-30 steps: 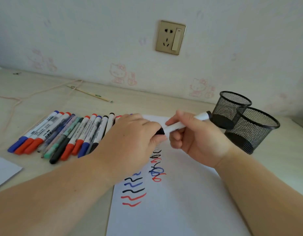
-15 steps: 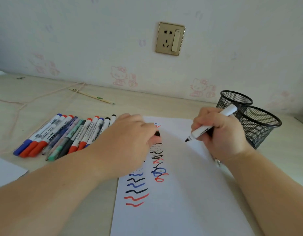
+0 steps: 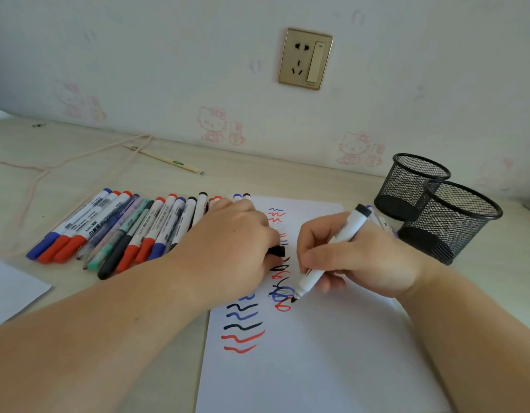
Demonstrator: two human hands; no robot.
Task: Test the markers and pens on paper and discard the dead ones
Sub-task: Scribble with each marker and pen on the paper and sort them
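The scene is lit brightly and evenly by soft, cool daylight; its source cannot be told. Only faint, soft shadows are cast beneath the hands at the centre of the frame. A mild sheen is seen on the socket in the upper middle. Straight lines are bowed by wide-angle distortion towards the edges. The forearms along the bottom are rendered soft, and slight overall compression blur is present.
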